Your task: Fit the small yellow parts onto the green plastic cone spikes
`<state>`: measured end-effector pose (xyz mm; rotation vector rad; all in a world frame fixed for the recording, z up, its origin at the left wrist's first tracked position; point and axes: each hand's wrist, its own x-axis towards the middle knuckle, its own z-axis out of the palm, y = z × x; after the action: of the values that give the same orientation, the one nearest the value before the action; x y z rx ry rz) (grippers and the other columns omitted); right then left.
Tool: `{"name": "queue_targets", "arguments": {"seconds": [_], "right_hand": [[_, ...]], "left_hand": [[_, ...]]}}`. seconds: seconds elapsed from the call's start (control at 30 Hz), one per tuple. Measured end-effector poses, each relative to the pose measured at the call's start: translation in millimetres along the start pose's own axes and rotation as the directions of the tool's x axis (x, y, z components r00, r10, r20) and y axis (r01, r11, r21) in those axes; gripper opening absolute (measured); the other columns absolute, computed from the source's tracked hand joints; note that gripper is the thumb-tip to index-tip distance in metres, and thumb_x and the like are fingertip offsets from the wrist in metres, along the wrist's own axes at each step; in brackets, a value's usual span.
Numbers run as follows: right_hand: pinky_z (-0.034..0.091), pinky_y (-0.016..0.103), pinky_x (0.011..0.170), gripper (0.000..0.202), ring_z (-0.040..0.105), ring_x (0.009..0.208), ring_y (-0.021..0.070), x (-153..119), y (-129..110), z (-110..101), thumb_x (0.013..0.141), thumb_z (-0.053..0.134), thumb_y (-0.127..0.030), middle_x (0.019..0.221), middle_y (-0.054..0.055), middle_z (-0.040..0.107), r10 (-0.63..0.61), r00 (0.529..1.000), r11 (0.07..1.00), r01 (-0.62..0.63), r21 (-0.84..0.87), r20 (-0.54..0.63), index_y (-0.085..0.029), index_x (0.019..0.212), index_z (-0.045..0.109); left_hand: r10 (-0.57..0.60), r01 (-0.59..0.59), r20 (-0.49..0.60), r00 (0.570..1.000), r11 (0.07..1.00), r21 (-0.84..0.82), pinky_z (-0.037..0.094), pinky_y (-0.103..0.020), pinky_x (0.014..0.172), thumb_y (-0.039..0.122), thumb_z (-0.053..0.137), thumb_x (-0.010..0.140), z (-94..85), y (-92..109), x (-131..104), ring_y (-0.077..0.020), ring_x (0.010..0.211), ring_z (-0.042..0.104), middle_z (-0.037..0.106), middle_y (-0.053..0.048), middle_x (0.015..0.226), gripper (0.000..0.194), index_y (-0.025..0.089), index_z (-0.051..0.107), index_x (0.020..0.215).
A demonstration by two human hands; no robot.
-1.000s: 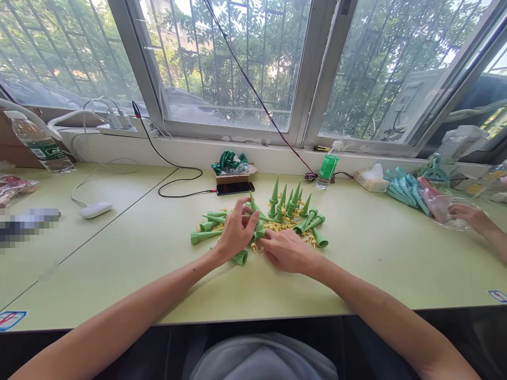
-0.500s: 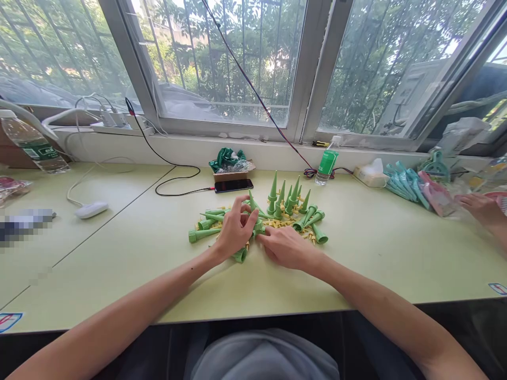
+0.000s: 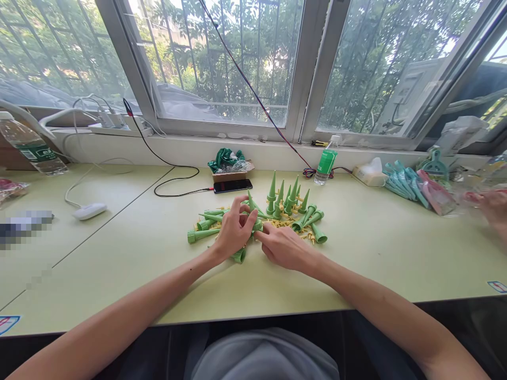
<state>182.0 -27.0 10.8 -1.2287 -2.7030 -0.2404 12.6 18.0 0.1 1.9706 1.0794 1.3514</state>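
My left hand (image 3: 234, 227) is closed around a green plastic watering spike (image 3: 250, 199), whose tip points up between thumb and fingers. Against the lower end of that spike, my right hand (image 3: 283, 244) has its fingers pinched; whatever they hold there is too small or hidden to make out. Several green spikes (image 3: 202, 235) lie left of and under my left hand. Beyond my right hand several others stand tip up (image 3: 272, 190), with yellow valve pieces on them. Small yellow valves (image 3: 279, 224) are heaped between, and more spikes (image 3: 319, 233) lie to the right.
Behind the heap are a phone (image 3: 233, 186) on a cable, a small box (image 3: 232, 173) and a water bottle (image 3: 327, 162). A tissue pack (image 3: 369, 173) and blue and pink plastic items (image 3: 407, 184) lie right. Another person's hand (image 3: 494, 206) is at the far right. A white mouse-like device (image 3: 90, 211) lies left.
My right fingers have shifted slightly at the spike's base; my left hand keeps its hold. At the far right, the other person's hand has moved further right.
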Motion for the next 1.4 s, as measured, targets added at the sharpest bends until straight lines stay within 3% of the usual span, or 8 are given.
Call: {"name": "queue_targets", "arguments": {"seconds": [0.2, 0.43, 0.6, 0.77, 0.9, 1.2, 1.4], "right_hand": [[0.025, 0.026, 0.055, 0.020, 0.042, 0.056, 0.0109, 1, -1, 2, 0.096, 0.038, -0.015, 0.088, 0.004, 0.055, 0.036, 0.997, 0.997, -0.031, 0.064, -0.072, -0.016, 0.100, 0.058], [0.032, 0.024, 0.061, 0.024, 0.050, 0.065, 0.0128, 3, 0, 2, 0.097, 0.036, -0.012, 0.084, 0.004, 0.058, 0.084, 0.983, 0.982, -0.054, 0.178, -0.162, -0.016, 0.098, 0.060], [0.042, 0.024, 0.071, 0.030, 0.061, 0.081, 0.0165, 2, 7, 9, 0.100, 0.030, -0.015, 0.098, 0.009, 0.066, 0.183, 0.928, 0.931, -0.058, 0.360, -0.325, -0.016, 0.116, 0.056], [0.045, 0.025, 0.077, 0.029, 0.064, 0.089, 0.0174, 2, 14, 13, 0.102, 0.028, -0.018, 0.103, 0.010, 0.066, 0.289, 0.858, 0.883, -0.068, 0.464, -0.425, -0.017, 0.118, 0.052], [0.046, 0.025, 0.080, 0.028, 0.063, 0.092, 0.0176, 3, 15, 13, 0.104, 0.026, -0.021, 0.105, 0.010, 0.065, 0.338, 0.828, 0.872, -0.096, 0.480, -0.448, -0.017, 0.118, 0.051], [0.046, 0.025, 0.076, 0.028, 0.063, 0.086, 0.0167, 5, 13, 12, 0.105, 0.027, -0.024, 0.105, 0.009, 0.064, 0.360, 0.840, 0.868, -0.142, 0.476, -0.405, -0.018, 0.118, 0.051], [0.047, 0.027, 0.073, 0.022, 0.061, 0.080, 0.0179, 8, 15, 17, 0.103, 0.033, -0.022, 0.097, 0.009, 0.064, 0.300, 0.798, 0.867, 0.001, 0.499, -0.522, -0.018, 0.112, 0.053]], "left_hand": [[-0.025, 0.023, -0.038, 0.999, 0.998, -0.059, 0.030, -0.015, 0.043, 0.039, 0.056, 0.092, -1.0, 2, 1, -0.0040, 0.048, 0.044, 0.052, 0.003, 0.078, 0.033, 0.023, 0.044, 0.117], [-0.087, 0.080, -0.039, 0.995, 0.983, -0.162, 0.025, -0.014, 0.039, 0.040, 0.057, 0.092, -2.1, 2, 4, -0.0028, 0.044, 0.036, 0.051, 0.005, 0.074, 0.030, 0.023, 0.045, 0.115], [-0.103, 0.099, -0.008, 0.995, 0.969, -0.227, 0.024, -0.015, 0.038, 0.040, 0.059, 0.091, -1.6, -2, 5, -0.0024, 0.043, 0.035, 0.051, 0.005, 0.071, 0.030, 0.022, 0.047, 0.112], [-0.094, 0.122, 0.108, 0.990, 0.948, -0.293, 0.030, -0.016, 0.040, 0.042, 0.058, 0.092, -1.6, -6, 5, -0.0041, 0.046, 0.041, 0.063, -0.001, 0.080, 0.033, 0.021, 0.048, 0.114], [-0.088, 0.134, 0.163, 0.983, 0.946, -0.295, 0.029, -0.017, 0.039, 0.043, 0.056, 0.093, -2.1, -6, 3, -0.0033, 0.044, 0.036, 0.066, -0.003, 0.085, 0.034, 0.022, 0.046, 0.118], [-0.087, 0.133, 0.161, 0.983, 0.944, -0.302, 0.026, -0.016, 0.037, 0.043, 0.058, 0.092, -1.4, -5, 2, -0.0023, 0.041, 0.035, 0.062, 0.000, 0.082, 0.035, 0.023, 0.044, 0.117], [-0.089, 0.133, 0.157, 0.984, 0.945, -0.300, 0.028, -0.016, 0.037, 0.044, 0.059, 0.091, -2.0, -3, 1, -0.0031, 0.042, 0.039, 0.059, 0.001, 0.079, 0.036, 0.023, 0.045, 0.116]]}}
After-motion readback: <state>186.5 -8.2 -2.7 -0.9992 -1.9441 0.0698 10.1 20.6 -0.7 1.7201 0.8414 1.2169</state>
